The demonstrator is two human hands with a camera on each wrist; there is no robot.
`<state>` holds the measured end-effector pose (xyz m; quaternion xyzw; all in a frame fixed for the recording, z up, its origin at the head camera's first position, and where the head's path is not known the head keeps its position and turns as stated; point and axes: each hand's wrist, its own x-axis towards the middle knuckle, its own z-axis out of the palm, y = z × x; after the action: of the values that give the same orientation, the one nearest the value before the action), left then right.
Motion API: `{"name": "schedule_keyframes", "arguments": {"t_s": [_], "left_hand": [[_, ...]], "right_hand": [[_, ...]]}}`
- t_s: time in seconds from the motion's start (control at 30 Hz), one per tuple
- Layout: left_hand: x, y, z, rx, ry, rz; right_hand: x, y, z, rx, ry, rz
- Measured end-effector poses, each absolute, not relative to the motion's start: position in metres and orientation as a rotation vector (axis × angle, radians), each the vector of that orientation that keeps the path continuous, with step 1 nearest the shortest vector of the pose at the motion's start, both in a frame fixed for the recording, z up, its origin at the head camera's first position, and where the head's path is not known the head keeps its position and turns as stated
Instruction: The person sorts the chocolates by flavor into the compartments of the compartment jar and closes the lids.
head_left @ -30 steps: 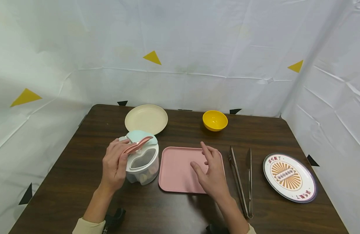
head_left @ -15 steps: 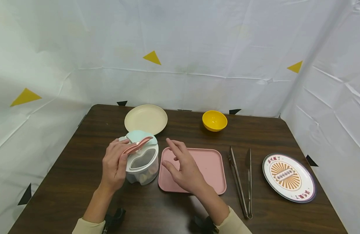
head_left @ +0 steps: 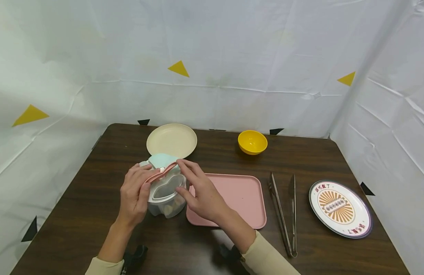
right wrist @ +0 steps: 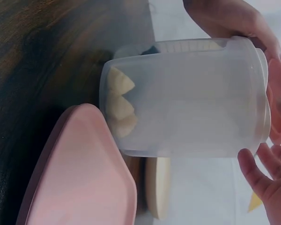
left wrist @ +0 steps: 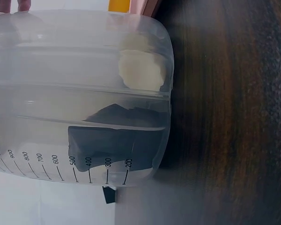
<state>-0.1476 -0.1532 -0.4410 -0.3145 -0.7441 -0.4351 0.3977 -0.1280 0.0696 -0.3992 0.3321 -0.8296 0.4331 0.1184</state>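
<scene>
A translucent plastic storage container (head_left: 167,209) stands on the dark table, its white lid bearing a mint flap (head_left: 162,159) and a raised pink flap (head_left: 162,172). My left hand (head_left: 134,193) lies over the lid's left side, holding the pink flap between fingers and thumb. From the right, my right hand (head_left: 203,193) reaches its fingertips to the flap's far end, thumb right at the lid's rim. In the right wrist view, several pale chunks (right wrist: 119,105) lie at the container's bottom. Dark flat pieces (left wrist: 112,145) show behind the measuring scale in the left wrist view.
A pink tray (head_left: 237,198) lies just right of the container, partly under my right arm. Behind are a cream plate (head_left: 171,139) and a yellow bowl (head_left: 252,142). Metal tongs (head_left: 284,221) and a printed white plate (head_left: 339,206) lie to the right.
My right hand has moved left across the pink tray, from its right part to the container's lid and pink flap. My left hand has stayed in place.
</scene>
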Motion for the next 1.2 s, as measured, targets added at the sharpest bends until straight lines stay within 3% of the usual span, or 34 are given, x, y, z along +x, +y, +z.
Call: {"name": "schedule_keyframes", "arguments": {"t_s": [1.2], "left_hand": [[-0.142,-0.15,-0.44,-0.816,-1.865,-1.128]], "right_hand": [[-0.128,0.072,-0.411,0.95,-2.346,1.274]]}}
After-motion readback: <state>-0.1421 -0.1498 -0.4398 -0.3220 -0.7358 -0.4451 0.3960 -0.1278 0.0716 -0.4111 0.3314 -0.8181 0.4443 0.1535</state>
